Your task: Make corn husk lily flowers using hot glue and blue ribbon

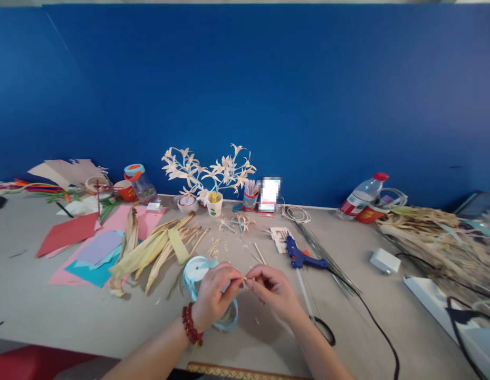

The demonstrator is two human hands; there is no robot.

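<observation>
My left hand (218, 291), with a red bead bracelet at the wrist, is closed in a pinch. Its fingertips meet those of my right hand (274, 289), also pinching, at a small pale yellowish piece (245, 278) whose kind is too small to tell. Beneath and beside my left hand lies a roll of light blue ribbon (194, 266), with loops trailing below the wrist. Just beyond the hands are thin pale sticks (260, 253) and small scraps (214, 247). A blue glue gun (302, 257) rests to the right of my right hand.
Dried corn husks (153, 253) and coloured paper (92, 250) spread to the left. Husk flowers (224, 169) stand in a cup (214, 206) at the back. Scissors (326, 332), wires (327, 258), a bottle (361, 198), a white adapter (385, 261) and black cables lie rightward.
</observation>
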